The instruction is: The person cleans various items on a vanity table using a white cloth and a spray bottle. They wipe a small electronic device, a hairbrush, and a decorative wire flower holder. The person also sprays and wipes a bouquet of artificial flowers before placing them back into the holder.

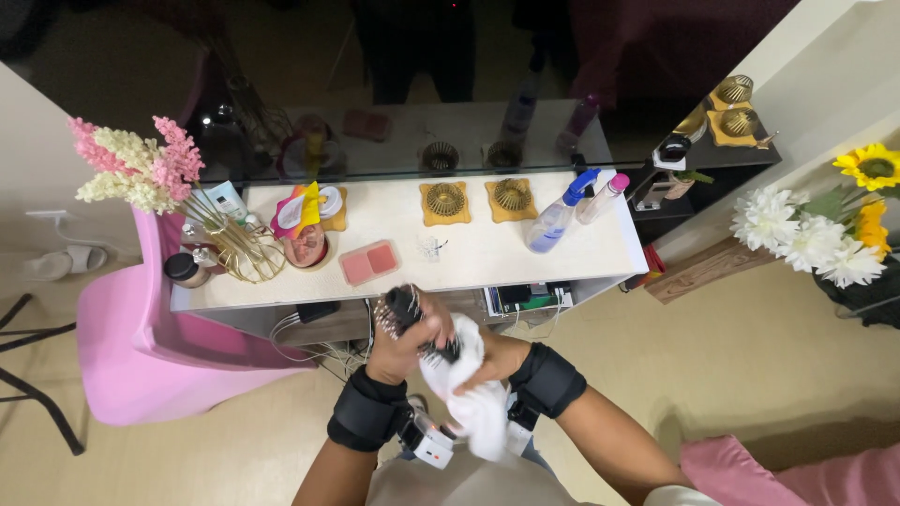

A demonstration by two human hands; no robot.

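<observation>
Hairbrush (411, 314) gripped left hand (398, 349); right hand (487, 361) presses white cloth (469, 394).

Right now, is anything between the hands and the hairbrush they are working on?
Partly. The left hand grips the black round hairbrush directly, nothing between. The right hand meets it through a white cloth wrapped over the brush's lower end; that cloth is the only thing between.

The white cloth (466, 389) hides most of the right hand (492, 361) and the black brush (417, 323) handle; at three o'clock the flowers (825, 225) are cut off by the edge
</observation>
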